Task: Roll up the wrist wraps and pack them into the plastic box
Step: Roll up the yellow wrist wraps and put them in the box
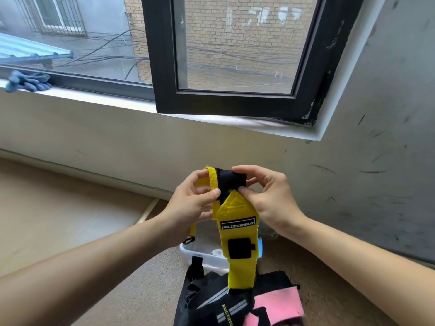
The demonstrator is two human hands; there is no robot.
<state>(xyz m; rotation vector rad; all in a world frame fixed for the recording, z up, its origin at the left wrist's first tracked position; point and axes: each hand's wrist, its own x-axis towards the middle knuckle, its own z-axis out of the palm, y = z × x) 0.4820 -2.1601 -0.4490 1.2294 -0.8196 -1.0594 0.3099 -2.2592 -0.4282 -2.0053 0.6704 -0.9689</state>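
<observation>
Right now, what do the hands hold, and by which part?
The left hand and right hand pinch the yellow wrist wrap by its black top end.

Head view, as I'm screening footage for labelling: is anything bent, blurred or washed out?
In the head view, wide-angle distortion bows the window sill; daylight is soft and even, with no hard shadows; the yellow wrist wrap, pinched by the left hand and right hand, is fairly sharp; the pink wrap at the bottom edge looks smeared.

A yellow wrist wrap [237, 222] hangs unrolled, black end uppermost, above the clear plastic box [202, 255].
</observation>
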